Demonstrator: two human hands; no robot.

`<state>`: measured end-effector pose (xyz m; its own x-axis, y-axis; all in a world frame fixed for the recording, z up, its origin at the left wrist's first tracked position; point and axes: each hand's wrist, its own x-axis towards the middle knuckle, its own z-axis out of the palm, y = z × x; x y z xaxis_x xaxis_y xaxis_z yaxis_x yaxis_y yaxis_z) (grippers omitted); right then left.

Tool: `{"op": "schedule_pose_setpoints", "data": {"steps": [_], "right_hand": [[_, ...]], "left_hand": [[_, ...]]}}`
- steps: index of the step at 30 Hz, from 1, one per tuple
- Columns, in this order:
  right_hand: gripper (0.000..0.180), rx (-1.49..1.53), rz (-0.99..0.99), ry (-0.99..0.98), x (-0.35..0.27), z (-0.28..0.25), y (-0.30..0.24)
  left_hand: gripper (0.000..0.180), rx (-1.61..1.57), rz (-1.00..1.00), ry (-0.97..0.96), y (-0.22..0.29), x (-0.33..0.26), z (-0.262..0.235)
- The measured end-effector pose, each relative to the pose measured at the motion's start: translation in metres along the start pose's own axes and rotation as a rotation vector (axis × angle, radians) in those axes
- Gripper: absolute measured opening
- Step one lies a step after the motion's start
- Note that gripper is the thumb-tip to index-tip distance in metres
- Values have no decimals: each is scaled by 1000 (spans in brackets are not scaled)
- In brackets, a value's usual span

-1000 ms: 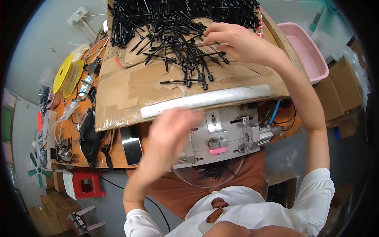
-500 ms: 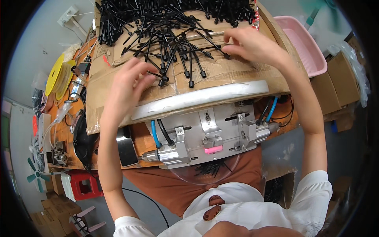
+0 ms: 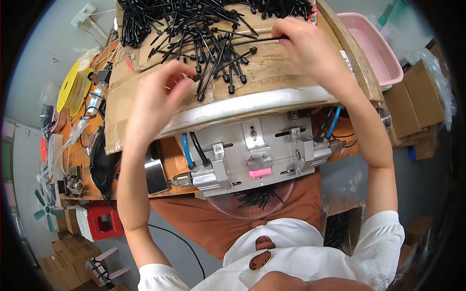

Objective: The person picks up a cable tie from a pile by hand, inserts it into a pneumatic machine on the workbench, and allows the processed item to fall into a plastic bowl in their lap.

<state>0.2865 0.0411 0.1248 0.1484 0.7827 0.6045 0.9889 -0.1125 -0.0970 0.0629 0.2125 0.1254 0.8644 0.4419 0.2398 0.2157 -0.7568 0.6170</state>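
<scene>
Thin black plastic rods with thick capped ends (image 3: 232, 72) lie in a loose, crossing spread on a cardboard sheet (image 3: 272, 72). At the right of the spread, my right hand (image 3: 307, 48) is closed in a pinch on the end of one black rod (image 3: 259, 40). My left hand (image 3: 162, 94) is at the left edge of the spread, its fingers curled. Between its thumb and forefinger tips shows the dark capped end of a rod (image 3: 196, 77); the rest of that rod is hidden.
A dense heap of black rods (image 3: 138, 24) covers the far side. A white padded strip (image 3: 252, 101) edges the cardboard. Below it sits a metal fixture (image 3: 257, 150) with a pink piece (image 3: 260, 172). A clear bowl (image 3: 218, 203) with rods rests on my lap; a pink basin (image 3: 388, 63) stands right.
My right hand has moved up and away from me and now pinches a rod. My left hand has shifted slightly farther away. Some rods in the spread lie differently.
</scene>
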Motion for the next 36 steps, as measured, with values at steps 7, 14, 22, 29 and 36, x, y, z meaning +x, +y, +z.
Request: {"op": "schedule_pose_setpoints", "data": {"steps": [7, 14, 22, 29, 36], "right_hand": [[17, 238, 232, 16, -12, -15, 12], [13, 391, 343, 115, -17, -43, 0], [12, 385, 388, -4, -36, -15, 4], [12, 395, 391, -12, -46, -27, 6], [15, 339, 318, 9, -43, -12, 9]], "left_hand": [[14, 128, 137, 5, -8, -5, 0], [18, 152, 57, -35, -15, -9, -4], [19, 399, 168, 242, 1, -45, 8], [5, -21, 76, -713, 29, -190, 153], [11, 306, -21, -668, -59, -253, 319]]}}
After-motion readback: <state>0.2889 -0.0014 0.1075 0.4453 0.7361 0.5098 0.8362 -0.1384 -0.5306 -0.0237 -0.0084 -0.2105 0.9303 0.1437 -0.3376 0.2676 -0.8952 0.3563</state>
